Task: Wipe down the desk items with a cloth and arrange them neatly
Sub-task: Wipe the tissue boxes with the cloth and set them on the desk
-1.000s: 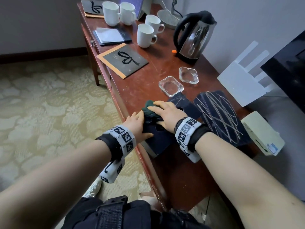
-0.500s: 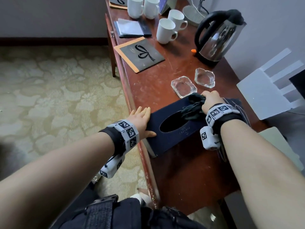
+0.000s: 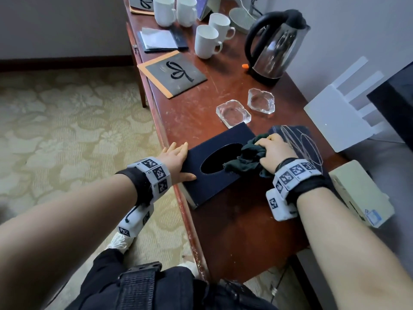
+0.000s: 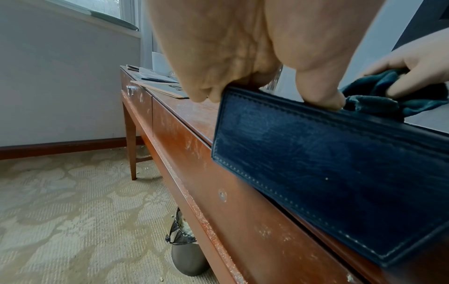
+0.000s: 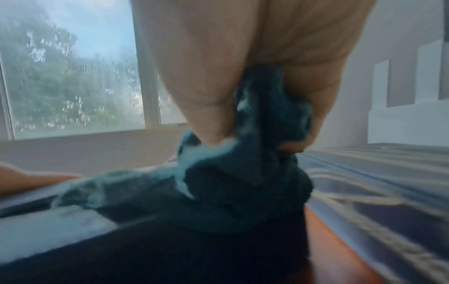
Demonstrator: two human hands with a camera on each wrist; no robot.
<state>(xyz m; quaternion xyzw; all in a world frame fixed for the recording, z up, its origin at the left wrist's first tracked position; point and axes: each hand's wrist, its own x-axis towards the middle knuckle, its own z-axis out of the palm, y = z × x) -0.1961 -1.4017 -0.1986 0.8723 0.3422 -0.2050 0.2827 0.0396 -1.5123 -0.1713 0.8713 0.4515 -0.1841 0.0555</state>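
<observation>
Patterned beige carpet [image 3: 67,142] covers the floor on my left, dark wood baseboard [image 3: 62,62] under a plain pale wall [image 3: 55,25]. White router [image 3: 335,117] with antennas at far right, a cream box [image 3: 359,191] nearer me. Bin with a black liner [image 4: 187,255] on the carpet. Window [image 5: 73,76] with blurred greenery. My black trousers [image 3: 156,291], white shoe [image 3: 118,241].

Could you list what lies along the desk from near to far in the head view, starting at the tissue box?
Tissue box → nearer glass ashtray → grey bow card → kettle → nearest white mug → far pair of mugs.
</observation>
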